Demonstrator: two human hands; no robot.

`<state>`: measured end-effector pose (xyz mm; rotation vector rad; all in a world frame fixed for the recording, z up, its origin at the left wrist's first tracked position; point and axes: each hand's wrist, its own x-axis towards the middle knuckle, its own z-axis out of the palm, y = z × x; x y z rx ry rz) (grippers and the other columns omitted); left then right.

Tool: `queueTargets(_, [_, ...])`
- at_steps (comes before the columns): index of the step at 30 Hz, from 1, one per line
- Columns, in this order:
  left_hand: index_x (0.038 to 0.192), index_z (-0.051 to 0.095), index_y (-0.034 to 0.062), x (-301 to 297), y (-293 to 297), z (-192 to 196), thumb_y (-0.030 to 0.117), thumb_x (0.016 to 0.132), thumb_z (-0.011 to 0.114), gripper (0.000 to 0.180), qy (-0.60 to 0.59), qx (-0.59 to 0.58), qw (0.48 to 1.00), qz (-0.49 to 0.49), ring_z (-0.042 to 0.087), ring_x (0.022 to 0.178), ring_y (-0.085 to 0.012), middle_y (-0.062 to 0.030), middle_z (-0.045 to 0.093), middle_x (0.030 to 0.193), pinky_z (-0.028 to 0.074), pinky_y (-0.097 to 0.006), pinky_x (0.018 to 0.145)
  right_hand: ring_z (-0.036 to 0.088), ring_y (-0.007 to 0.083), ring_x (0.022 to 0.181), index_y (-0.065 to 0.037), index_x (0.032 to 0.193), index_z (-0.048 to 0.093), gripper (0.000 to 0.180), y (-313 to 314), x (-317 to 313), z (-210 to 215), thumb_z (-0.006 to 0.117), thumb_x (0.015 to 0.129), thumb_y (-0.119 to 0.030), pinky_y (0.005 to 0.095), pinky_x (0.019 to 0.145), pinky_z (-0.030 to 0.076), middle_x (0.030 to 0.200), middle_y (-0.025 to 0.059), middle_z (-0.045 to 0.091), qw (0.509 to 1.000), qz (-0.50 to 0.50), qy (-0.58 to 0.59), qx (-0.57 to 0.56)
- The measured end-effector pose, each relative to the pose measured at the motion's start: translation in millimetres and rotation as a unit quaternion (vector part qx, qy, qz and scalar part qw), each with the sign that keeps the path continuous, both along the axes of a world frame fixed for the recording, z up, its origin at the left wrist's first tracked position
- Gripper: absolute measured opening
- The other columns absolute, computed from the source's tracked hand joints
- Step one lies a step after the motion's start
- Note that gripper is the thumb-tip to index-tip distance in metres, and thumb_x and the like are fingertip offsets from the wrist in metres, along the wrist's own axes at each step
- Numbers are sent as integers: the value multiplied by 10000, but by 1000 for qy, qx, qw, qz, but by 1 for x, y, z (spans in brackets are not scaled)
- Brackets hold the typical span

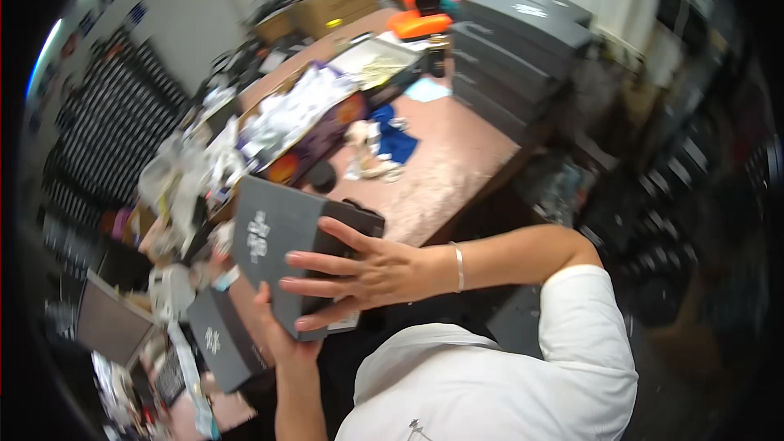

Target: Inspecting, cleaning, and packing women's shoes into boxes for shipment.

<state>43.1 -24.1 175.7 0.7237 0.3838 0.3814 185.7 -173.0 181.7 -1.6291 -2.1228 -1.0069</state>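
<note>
A dark grey cardboard box (278,229) with white printing is tilted between my two hands, above the near left part of the table. My right hand (367,273) reaches across from the right with its fingers spread over the box's edge and side, gripping it. Low on the same box, my left hand (286,331) holds the near corner, thumb up along the side; its other fingers are mostly hidden. Something black (363,216) shows at the box's far right side; its kind is unclear. Another grey box (220,339) lies just left of my left hand.
Several grey boxes (523,49) are stacked at the table's far right. An orange tape dispenser-like object (420,20) stands beside them. A carton of white paper or plastic (298,114), blue cloth (396,137) and a tray (376,57) occupy the pinkish table (449,188).
</note>
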Motion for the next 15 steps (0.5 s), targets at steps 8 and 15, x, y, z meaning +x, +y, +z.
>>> queueTargets(8, [1530, 125, 157, 140, -70, 107, 340, 892, 636, 838, -177, 367, 894, -187, 558, 1127, -249, -158, 322, 1457, 499, -373, 876, 432, 339, 1206, -197, 1368, 372, 737, -144, 114, 136, 726, 722, -191, 548, 1053, 322, 1261, 120, 438, 922, -256, -134, 257])
queueTargets(15, [1519, 182, 144, 151, -75, 40, 72, 836, 702, 862, -65, 449, 823, -342, 576, 1068, -177, -129, 283, 1480, 513, -295, 824, 371, 352, 1265, -147, 1459, 328, 1076, -296, 241, 155, 873, 531, -128, 501, 1061, 308, 1346, 137, 387, 894, -389, -63, 212])
